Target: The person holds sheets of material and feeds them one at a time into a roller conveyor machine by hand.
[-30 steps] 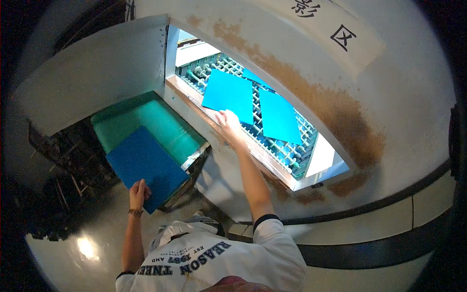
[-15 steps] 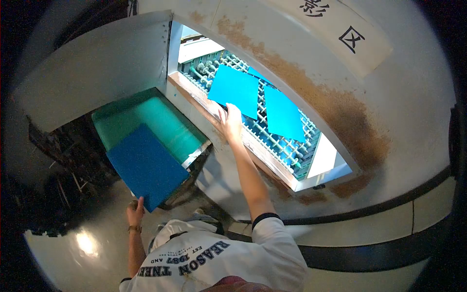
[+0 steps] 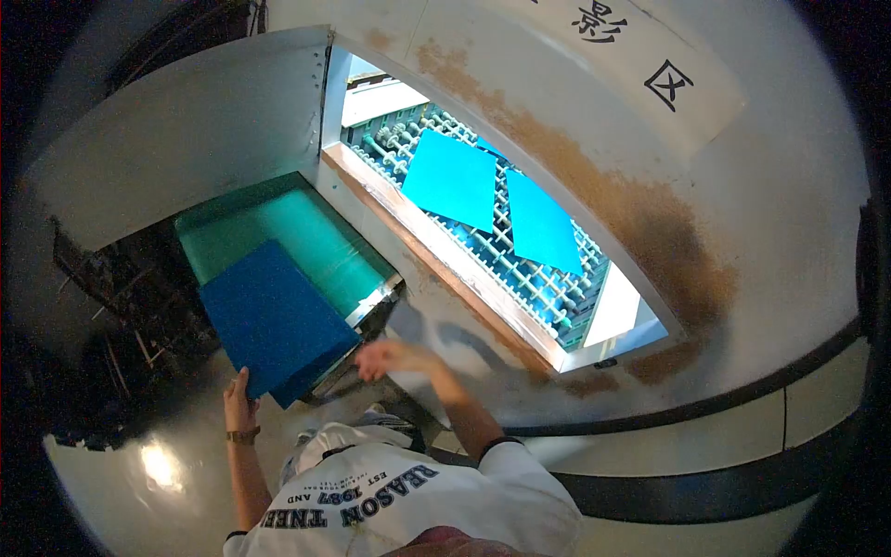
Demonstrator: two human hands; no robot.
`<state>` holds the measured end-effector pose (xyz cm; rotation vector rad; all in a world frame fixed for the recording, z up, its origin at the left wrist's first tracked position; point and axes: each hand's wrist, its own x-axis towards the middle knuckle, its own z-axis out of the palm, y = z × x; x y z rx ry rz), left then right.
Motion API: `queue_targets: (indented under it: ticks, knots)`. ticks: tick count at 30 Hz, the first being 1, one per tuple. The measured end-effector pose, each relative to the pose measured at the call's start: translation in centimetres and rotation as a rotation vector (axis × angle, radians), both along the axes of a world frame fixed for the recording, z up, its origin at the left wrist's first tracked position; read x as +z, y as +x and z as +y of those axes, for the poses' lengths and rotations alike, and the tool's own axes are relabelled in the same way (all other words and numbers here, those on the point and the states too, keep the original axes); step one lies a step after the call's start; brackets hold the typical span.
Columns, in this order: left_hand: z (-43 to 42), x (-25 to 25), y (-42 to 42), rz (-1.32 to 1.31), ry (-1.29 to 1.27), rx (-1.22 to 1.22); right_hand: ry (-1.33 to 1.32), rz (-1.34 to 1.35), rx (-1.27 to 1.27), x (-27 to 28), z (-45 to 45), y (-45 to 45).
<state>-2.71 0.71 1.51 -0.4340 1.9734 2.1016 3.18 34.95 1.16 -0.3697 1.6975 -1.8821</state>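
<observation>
My right hand (image 3: 394, 358) has left the roller conveyor (image 3: 546, 293): now empty, fingers loosely parted, beside the blue sheet (image 3: 277, 316) over the green tray (image 3: 320, 227). Left hand (image 3: 239, 406) pinches the sheet's near edge; both now work there.

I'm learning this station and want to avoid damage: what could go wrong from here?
The left hand is at one edge of the dark sheet; if its grip slips, the sheet might slide on the green surface. The right hand, near another corner, could bump it. On the rollers, only a narrow gap parts two bright sheets, so they might touch.
</observation>
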Motion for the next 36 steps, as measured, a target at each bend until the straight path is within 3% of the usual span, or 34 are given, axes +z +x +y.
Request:
queue_targets:
  ticks: [3,5,6,8,9,11,14,18,20,22,24,26,28,30,32,33,36]
  knots:
    - [1.8,1.8,0.2,-0.082,0.187,0.096,-0.156,-0.21,0.098,-5.0,-4.2,2.6]
    - [2.2,1.1,0.4,-0.041,0.185,-0.016,-0.547,-0.314,-0.246,-3.9,-6.9,3.2]
    - [2.8,1.3,0.7,-0.042,0.182,-0.022,-0.551,-0.313,-0.252,-3.5,-7.5,2.5]
    - [4.1,1.5,1.3,-0.006,0.141,-0.054,-0.886,-0.611,-0.475,-2.8,-8.5,0.4]
    - [4.3,0.8,1.5,-0.006,0.139,-0.058,-0.89,-0.61,-0.477,-4.5,-8.5,-0.5]
    - [4.3,-0.9,1.9,0.018,0.123,-0.209,-0.42,-0.227,-0.65,-8.6,-7.6,-2.2]
    - [4.3,0.4,2.3,-0.039,0.112,-0.38,-0.521,-0.261,-0.775,-0.7,-8.5,-2.9]
    - [2.9,-1.0,0.7,0.029,0.258,-0.373,-0.465,-0.35,-0.751,2.9,-4.7,-3.4]
    - [2.3,-2.2,-0.8,0.079,0.09,-0.3,-0.225,-0.199,-0.903,4.3,-2.3,-3.6]
    - [1.6,-5.3,-2.3,0.114,0.04,-0.345,-0.146,-0.136,-0.994,6.4,0.7,-3.6]
    - [1.9,-5.5,-3.1,0.21,-0.01,-0.37,0.0,0.324,-1.059,5.5,4.8,-4.1]
    - [2.5,-5.7,-3.5,0.212,-0.014,-0.389,-0.478,0.12,-1.192,12.0,4.6,-3.7]
    - [3.0,-5.2,-3.8,0.214,-0.02,-0.418,-0.492,0.165,-1.234,11.1,8.6,-4.3]
    - [4.0,-4.3,-3.7,0.287,-0.227,-0.439,-0.505,0.213,-1.278,10.6,10.9,-3.9]
    - [4.4,-3.9,-3.6,0.314,-0.274,-0.454,-0.169,0.214,-1.441,10.6,12.1,-3.4]
    - [4.5,-3.9,-3.6,0.34,-0.322,-0.462,-0.162,0.194,-1.477,10.4,12.2,-3.1]
    - [4.1,-6.0,-3.9,0.29,-0.104,-0.397,-0.325,0.386,-1.458,9.5,12.6,-2.6]
